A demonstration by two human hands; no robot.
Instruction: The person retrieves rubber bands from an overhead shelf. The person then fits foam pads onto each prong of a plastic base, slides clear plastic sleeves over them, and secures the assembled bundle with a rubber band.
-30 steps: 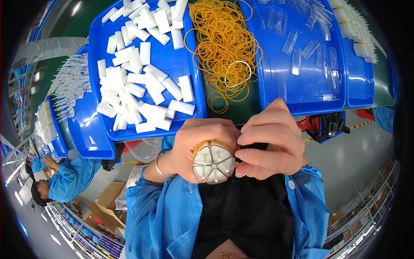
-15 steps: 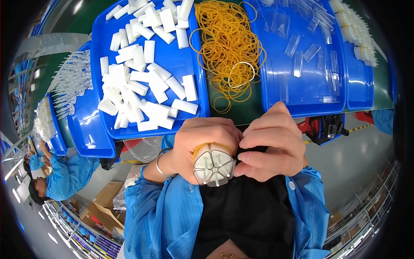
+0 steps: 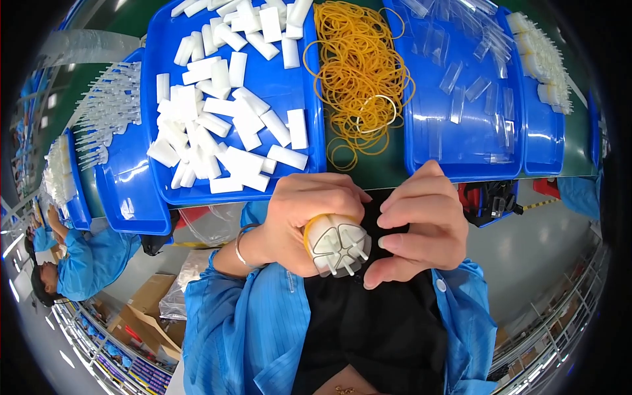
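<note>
My left hand (image 3: 299,220) is closed round a rounded bundle (image 3: 337,242) of wedge-shaped white pieces in clear casings. Thin white rods stick out of the bundle's end, which faces me, and an orange rubber band shows along its upper left edge. Just to the right, apart from the bundle, is my right hand (image 3: 421,227); its fingers are bent and spread from the thumb, with nothing seen between them. Beyond my hands lies a heap of orange rubber bands (image 3: 359,72), with one pale band among them.
White blocks (image 3: 247,122) lie in a blue tray (image 3: 289,79) on the left, clear plastic pieces (image 3: 457,99) in another blue tray (image 3: 434,164) on the right. Thin white-tipped rods (image 3: 112,108) pile up farther left. A co-worker in blue (image 3: 95,263) is at far left.
My right fingers and thumb have come away from the bundle and spread apart. The bundle has tilted in my left hand, its rods now pointing lower right. The view has shifted slightly.
</note>
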